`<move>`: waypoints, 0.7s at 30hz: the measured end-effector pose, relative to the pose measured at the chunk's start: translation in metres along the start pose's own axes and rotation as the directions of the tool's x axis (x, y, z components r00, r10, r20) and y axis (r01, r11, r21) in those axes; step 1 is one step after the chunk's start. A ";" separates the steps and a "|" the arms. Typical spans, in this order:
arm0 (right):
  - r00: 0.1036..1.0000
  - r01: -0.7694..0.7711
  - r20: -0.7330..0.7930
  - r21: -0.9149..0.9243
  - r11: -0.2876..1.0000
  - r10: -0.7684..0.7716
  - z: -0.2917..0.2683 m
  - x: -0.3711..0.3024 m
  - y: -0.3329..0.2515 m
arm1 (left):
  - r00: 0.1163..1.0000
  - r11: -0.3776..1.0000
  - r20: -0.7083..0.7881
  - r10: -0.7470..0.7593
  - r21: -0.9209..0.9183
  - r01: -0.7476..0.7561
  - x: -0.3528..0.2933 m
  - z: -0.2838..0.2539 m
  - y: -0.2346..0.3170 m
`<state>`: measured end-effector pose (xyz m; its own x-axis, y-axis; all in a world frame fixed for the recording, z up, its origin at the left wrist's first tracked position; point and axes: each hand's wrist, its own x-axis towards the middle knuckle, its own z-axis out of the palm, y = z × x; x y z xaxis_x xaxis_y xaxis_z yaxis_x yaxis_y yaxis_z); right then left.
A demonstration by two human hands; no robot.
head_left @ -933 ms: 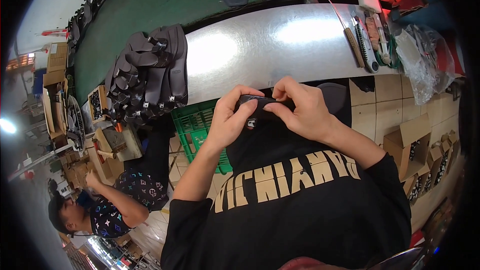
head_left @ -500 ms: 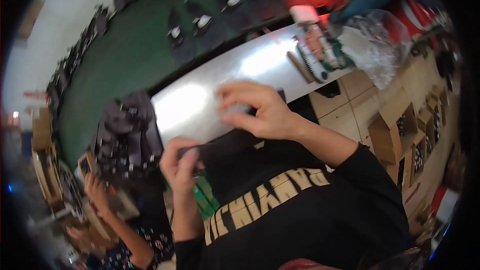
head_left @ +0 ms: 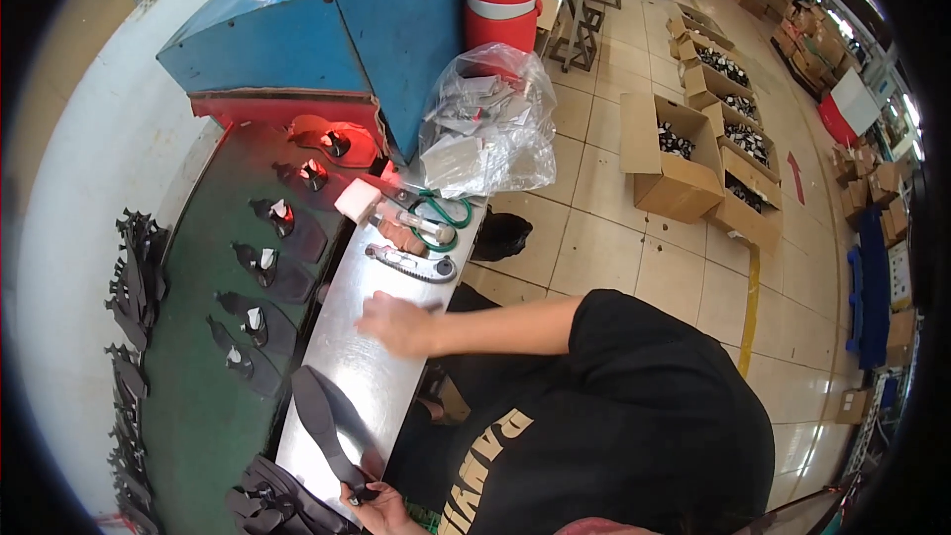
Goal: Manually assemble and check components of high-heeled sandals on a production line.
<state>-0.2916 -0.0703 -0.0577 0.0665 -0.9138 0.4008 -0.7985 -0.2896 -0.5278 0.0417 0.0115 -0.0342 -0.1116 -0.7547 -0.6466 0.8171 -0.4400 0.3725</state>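
One dark, narrow-waisted flat sole (head_left: 316, 408), clasped by left fingers (head_left: 382, 496); right fingers (head_left: 374, 317) blurred, cannot tell state.

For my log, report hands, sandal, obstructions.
Left hand gripping dark sandal by one end. Right hand blurred over metal bench, grip unclear. White cutter beyond right hand.

This is a footwear factory workshop: strapped sandals (head_left: 300, 236) line a green belt (head_left: 188, 396) below a red-lit blue housing (head_left: 263, 35) at upper left, a utility knife (head_left: 408, 263) lies on the metal tabletop (head_left: 342, 342) at centre, and open cartons (head_left: 679, 195) of small parts stand at upper right.
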 end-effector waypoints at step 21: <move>0.938 -0.304 0.347 0.844 0.443 -0.017 0.008 -0.050 -0.122 | 0.992 0.987 0.068 -0.106 -0.111 0.113 0.046 0.019 -0.022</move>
<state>-0.1927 0.0087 -0.0193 0.2837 -0.9507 0.1253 0.1311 -0.0910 -0.9872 0.0074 -0.0225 -0.0596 -0.2361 -0.7351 -0.6355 0.8568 -0.4660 0.2208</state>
